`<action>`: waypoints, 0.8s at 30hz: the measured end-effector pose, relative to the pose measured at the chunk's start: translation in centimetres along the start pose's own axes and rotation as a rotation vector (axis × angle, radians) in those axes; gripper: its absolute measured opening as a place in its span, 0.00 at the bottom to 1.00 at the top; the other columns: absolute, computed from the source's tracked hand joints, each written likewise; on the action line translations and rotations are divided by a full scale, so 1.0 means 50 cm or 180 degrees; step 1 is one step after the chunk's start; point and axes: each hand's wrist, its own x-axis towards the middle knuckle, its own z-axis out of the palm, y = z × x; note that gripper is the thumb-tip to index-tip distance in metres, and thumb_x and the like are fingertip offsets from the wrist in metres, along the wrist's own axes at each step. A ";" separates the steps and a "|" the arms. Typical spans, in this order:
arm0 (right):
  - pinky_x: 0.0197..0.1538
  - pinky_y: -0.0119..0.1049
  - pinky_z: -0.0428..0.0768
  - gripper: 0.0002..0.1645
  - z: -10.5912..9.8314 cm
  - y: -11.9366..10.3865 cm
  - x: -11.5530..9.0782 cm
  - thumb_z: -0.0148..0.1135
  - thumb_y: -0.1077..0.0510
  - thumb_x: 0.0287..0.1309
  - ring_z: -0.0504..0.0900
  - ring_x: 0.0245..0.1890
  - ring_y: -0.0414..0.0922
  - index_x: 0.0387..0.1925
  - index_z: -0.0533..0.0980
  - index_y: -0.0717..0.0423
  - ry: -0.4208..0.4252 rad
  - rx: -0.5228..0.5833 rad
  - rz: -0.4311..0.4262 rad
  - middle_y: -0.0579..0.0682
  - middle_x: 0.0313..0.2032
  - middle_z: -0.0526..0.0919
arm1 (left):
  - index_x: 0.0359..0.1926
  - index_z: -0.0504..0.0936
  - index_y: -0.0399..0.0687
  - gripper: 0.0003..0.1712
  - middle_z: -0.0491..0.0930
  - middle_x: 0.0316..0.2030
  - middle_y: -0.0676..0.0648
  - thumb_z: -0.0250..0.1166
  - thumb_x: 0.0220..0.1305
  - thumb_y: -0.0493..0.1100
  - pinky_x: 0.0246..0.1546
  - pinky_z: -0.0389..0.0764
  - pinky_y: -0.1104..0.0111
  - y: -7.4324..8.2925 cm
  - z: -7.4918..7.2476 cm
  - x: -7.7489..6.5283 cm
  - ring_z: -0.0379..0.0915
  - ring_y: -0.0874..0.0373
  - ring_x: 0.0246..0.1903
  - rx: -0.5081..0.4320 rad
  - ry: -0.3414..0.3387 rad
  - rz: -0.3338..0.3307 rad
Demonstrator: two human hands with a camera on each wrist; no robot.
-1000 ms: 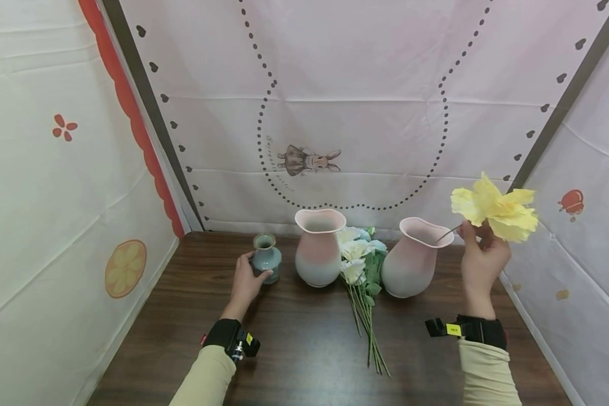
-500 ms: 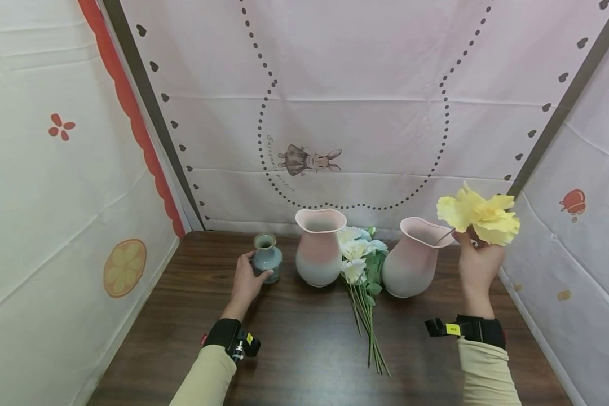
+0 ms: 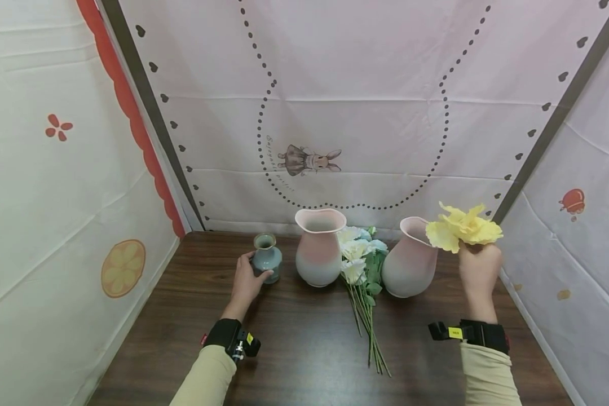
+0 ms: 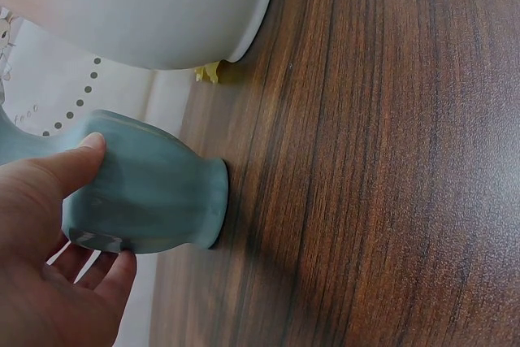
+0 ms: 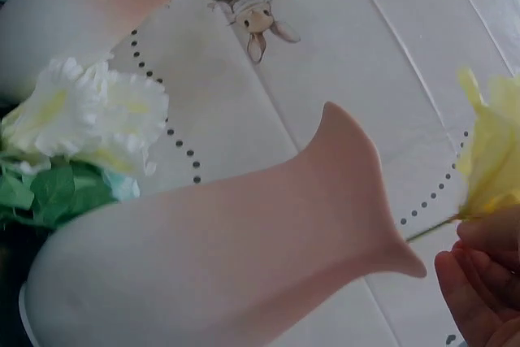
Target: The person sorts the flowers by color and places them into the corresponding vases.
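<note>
My left hand (image 3: pixel 246 282) grips a small blue-green vase (image 3: pixel 267 265) that stands upright at the left of the table; in the left wrist view the thumb lies on one side and the fingers curl round the other. At the right, my right hand (image 3: pixel 481 273) pinches a yellow flower (image 3: pixel 464 228) just below its petals. The right wrist view shows its thin stem (image 5: pixel 431 230) running into the mouth of a pink-and-grey vase (image 3: pixel 410 268). The rest of the stem is hidden inside that vase. The petals hang beside the rim.
A second pink-and-grey vase (image 3: pixel 318 259) stands in the middle. Between the two large vases lies a bunch of white and pale blue flowers (image 3: pixel 355 269), its long green stems (image 3: pixel 371 338) pointing to the front. Printed cloth walls (image 3: pixel 360 135) enclose the wooden table (image 3: pixel 304 361).
My right hand has moved left and down, bringing the yellow flower lower over the right vase's rim with more of its stem inside. My left hand and the small vase have stayed put.
</note>
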 end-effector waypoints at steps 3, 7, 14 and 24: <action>0.38 0.14 0.69 0.17 -0.002 0.005 -0.003 0.62 0.66 0.60 0.73 0.33 0.21 0.50 0.80 0.68 0.0007 -0.0072 -0.0025 0.66 0.44 0.86 | 0.72 0.53 0.35 0.45 0.58 0.68 0.31 0.68 0.65 0.46 0.68 0.68 0.45 0.000 -0.001 0.000 0.60 0.35 0.69 -0.0012 -0.0008 0.0002; 0.36 0.11 0.68 0.13 -0.005 0.010 -0.004 0.62 0.65 0.62 0.69 0.30 0.15 0.48 0.81 0.66 -0.0054 -0.0122 0.0049 0.63 0.42 0.86 | 0.72 0.53 0.35 0.44 0.57 0.69 0.31 0.68 0.66 0.46 0.68 0.68 0.45 -0.001 0.000 0.002 0.59 0.35 0.69 -0.0018 -0.0017 0.0003; 0.33 0.10 0.68 0.14 -0.008 0.029 -0.005 0.62 0.63 0.64 0.69 0.30 0.16 0.49 0.81 0.63 -0.0132 -0.0187 0.0143 0.62 0.45 0.86 | 0.72 0.53 0.35 0.44 0.57 0.69 0.31 0.68 0.66 0.46 0.68 0.68 0.44 -0.002 -0.001 0.001 0.59 0.35 0.69 -0.0024 -0.0021 -0.0005; 0.32 0.10 0.67 0.15 -0.014 0.042 -0.014 0.61 0.61 0.66 0.68 0.29 0.15 0.52 0.80 0.61 -0.0198 -0.0309 0.0332 0.61 0.46 0.86 | 0.72 0.53 0.36 0.44 0.57 0.69 0.32 0.68 0.66 0.46 0.68 0.68 0.45 0.001 -0.001 0.000 0.60 0.35 0.69 -0.0019 -0.0016 -0.0010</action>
